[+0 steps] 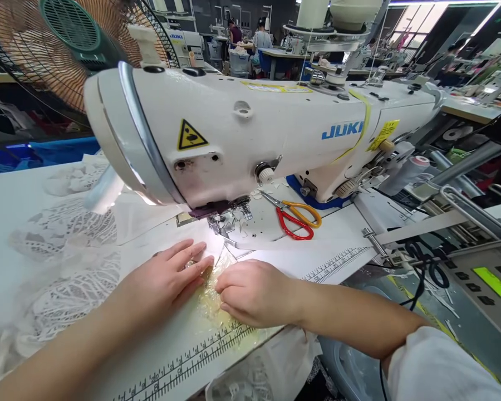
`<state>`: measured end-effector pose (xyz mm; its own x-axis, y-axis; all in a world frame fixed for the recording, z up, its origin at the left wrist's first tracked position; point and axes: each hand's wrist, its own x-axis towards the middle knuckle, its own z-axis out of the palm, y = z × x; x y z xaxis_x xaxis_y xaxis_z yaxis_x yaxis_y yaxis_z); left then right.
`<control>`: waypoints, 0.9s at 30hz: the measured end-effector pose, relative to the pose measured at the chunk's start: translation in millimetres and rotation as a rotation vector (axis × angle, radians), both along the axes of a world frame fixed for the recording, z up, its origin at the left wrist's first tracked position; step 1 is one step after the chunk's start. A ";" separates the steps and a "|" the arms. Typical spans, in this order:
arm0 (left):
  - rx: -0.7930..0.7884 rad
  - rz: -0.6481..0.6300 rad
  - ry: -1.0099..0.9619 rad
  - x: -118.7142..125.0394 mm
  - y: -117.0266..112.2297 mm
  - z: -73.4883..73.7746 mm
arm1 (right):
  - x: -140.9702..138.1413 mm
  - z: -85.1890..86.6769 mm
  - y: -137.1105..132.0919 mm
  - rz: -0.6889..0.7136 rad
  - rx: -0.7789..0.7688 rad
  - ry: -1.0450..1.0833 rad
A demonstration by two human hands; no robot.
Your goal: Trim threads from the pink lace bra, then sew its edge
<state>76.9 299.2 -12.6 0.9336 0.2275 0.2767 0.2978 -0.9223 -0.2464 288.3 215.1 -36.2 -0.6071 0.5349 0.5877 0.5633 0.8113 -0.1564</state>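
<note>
My left hand (176, 273) lies on the white table with its fingers stretched forward. The fingertips rest beside a yellowish, crinkled, see-through patch (209, 306) on the tabletop. My right hand (250, 292) is closed at the right side of this patch, its fingers curled down; what they pinch, if anything, is hidden. A small whitish pointed piece (226, 258) shows just ahead of the right fingers. Beyond both hands stands a white sewing machine (234, 133), its presser foot (217, 225) lit by a lamp.
Scissors (295, 217) with one red and one orange handle lie right of the presser foot. White lace fabric (73, 278) spreads at left. A printed ruler (192, 362) runs along the near edge. A fan (70, 33) stands behind, and a control box (484, 284) sits at right.
</note>
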 end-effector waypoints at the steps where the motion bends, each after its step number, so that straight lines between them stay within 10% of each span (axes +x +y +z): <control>1: -0.001 -0.012 0.006 -0.4 1.6 0.7 | 0.0 0.2 0.1 0.003 -0.002 0.007; 27: -0.163 -0.074 0.030 -12.9 38.7 -1.5 | -0.2 0.4 -1.8 0.029 -0.172 0.049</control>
